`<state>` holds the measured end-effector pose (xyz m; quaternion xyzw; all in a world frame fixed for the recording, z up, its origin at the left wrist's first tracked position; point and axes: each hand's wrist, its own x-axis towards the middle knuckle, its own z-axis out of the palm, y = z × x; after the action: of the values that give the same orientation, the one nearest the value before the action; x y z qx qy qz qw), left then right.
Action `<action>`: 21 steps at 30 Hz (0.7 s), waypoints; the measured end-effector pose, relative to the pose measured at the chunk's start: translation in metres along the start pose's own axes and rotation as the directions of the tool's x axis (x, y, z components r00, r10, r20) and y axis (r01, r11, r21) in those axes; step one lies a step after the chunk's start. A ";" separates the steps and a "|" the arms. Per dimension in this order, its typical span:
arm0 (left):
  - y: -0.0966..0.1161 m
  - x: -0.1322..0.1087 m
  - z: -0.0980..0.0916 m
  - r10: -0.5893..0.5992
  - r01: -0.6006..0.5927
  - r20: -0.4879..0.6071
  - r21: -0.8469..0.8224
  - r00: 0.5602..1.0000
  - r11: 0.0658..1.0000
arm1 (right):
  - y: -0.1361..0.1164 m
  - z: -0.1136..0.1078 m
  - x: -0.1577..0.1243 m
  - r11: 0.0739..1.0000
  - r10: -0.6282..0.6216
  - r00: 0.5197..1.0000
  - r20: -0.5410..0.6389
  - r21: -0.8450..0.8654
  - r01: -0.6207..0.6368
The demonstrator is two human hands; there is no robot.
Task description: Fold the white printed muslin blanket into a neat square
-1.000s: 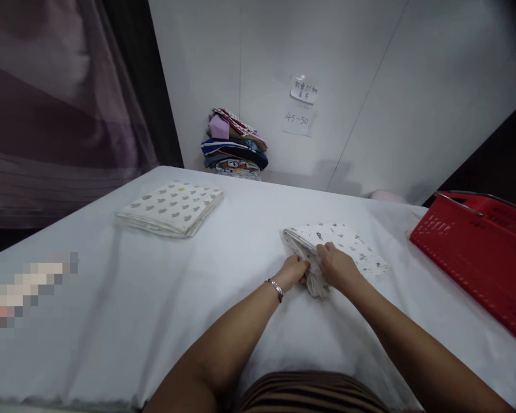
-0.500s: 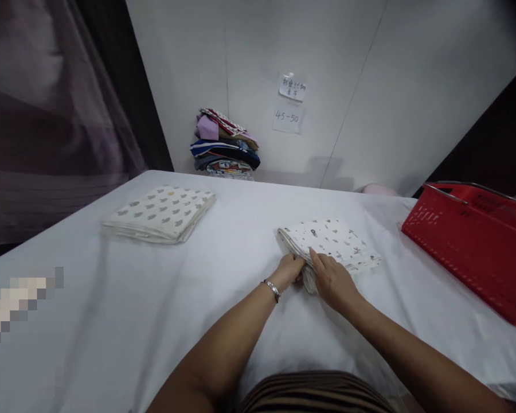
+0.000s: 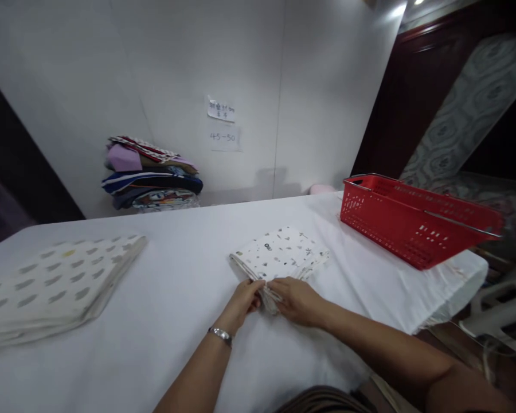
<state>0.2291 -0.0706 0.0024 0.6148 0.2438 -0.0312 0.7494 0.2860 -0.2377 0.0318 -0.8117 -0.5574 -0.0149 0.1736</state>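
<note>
A folded white cloth (image 3: 284, 252) with small dark and grey motifs lies on the white-covered table in front of me. At its near corner, my left hand (image 3: 245, 298) is closed on the layered edge, a silver bracelet on that wrist. My right hand (image 3: 298, 299) grips the same corner from the other side, its fingertips curled out of sight. Between both hands a gathered, crumpled bit of the cloth pokes toward me. Another folded white cloth (image 3: 60, 281), printed with grey shapes and one yellow one, rests apart on the left.
A red plastic basket (image 3: 413, 223) with metal handles stands on the table's right side. Behind the table's far edge is a pile of folded fabrics (image 3: 152, 175) against the wall. Paper notes (image 3: 224, 139) hang there. A white plastic stool (image 3: 499, 310) is at the lower right.
The view has swung right, showing more of the basket. My right hand has moved from the cloth's top down to its near corner, beside my left hand.
</note>
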 end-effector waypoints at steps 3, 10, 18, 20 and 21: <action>-0.003 0.003 0.001 0.002 -0.001 -0.036 0.043 0.999 0.999 | 0.053 -0.027 -0.001 0.968 0.196 0.973 -0.121 0.180 -0.173; 0.000 0.003 0.003 -0.041 0.042 -0.045 0.013 0.998 0.999 | 0.180 -0.057 0.006 0.614 0.789 0.614 -0.025 0.072 -0.786; -0.001 0.002 0.010 0.020 0.000 -0.112 0.180 0.994 0.984 | 0.201 -0.049 0.012 0.530 0.820 0.557 0.131 0.192 -0.826; -0.003 0.004 0.012 0.026 -0.004 -0.121 0.184 0.992 0.983 | 0.205 -0.048 0.010 0.552 0.811 0.579 0.083 0.216 -0.805; -0.003 0.004 0.014 0.024 -0.001 -0.120 0.190 0.992 0.982 | 0.207 -0.047 0.008 0.563 0.807 0.587 0.059 0.219 -0.796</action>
<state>0.2364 -0.0830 -0.0001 0.6857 0.2811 -0.0119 0.6713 0.4855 -0.3106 0.0231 -0.9505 -0.1220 0.1086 0.2644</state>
